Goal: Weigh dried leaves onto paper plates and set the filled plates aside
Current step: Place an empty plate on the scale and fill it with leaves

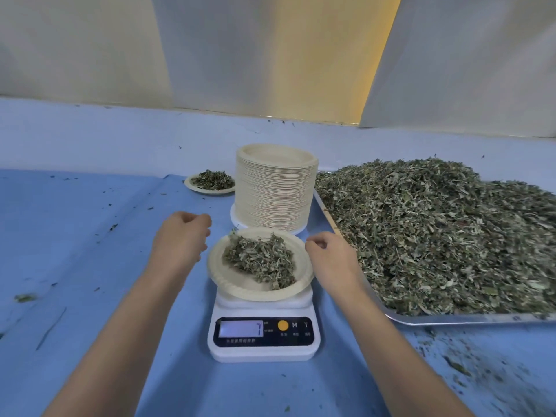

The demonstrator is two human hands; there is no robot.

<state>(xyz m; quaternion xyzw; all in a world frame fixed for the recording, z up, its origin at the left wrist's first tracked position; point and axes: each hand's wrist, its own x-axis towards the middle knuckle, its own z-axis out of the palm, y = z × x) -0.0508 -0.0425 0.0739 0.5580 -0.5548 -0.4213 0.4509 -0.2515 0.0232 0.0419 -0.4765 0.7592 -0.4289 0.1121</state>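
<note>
Head view looked down on a paper plate sitting on the white scale, with a loose mound of dried leaves already on it. The display was lit, but its digits were too faint to read with confidence. The left hand hovered just beside the plate's left rim, fingers loosely curled with nothing visible in them. The right hand sat just beside the right rim with thumb and fingertips drawn together; whether they pinched a few leaves could not be told.

By my judgement the work was at an early stage: only one filled plate lay set aside, at the far left behind the scale, while this second portion looked close to finished (perhaps being trimmed to weight). A tall stack of empty plates and a great heap of leaves on the metal tray suggested much remained.

The stack stood close behind the scale and the tray close on its right, so the open blue cloth on the left, littered with crumbs, seemed the easier way out for the plate.
</note>
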